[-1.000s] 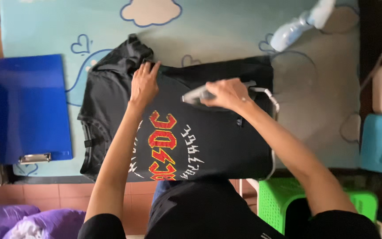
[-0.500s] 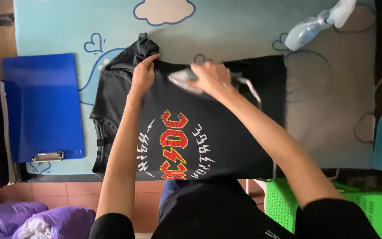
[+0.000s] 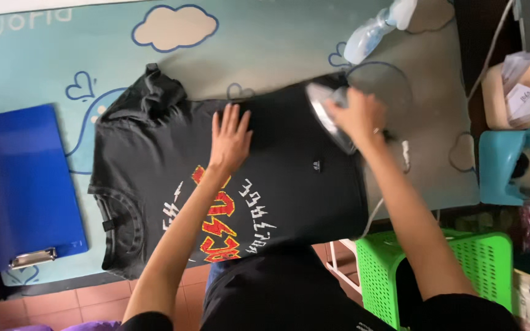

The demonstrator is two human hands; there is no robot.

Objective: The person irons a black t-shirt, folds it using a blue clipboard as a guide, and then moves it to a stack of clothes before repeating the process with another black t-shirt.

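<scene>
Black cotton T-shirt (image 3: 228, 178) lies flat on the padded desk (image 3: 277, 49). Left hand (image 3: 231, 138), fingers spread wide, should pin the cloth taut while right hand (image 3: 358, 116), fingers wrapped around the iron (image 3: 329, 113) at the shirt's hem edge, glides smoothly, avoiding the print.

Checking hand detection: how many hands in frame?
2. The left hand lies flat on the black T-shirt, fingers spread. The right hand grips the iron at the shirt's hem end. None hidden that I can see.

Our right hand (image 3: 358, 115) covers most of the iron (image 3: 328, 115), hiding its handle. The T-shirt (image 3: 228, 184) hem disappears beneath our torso; the blue clipboard (image 3: 23, 187) is cropped at left.
</scene>
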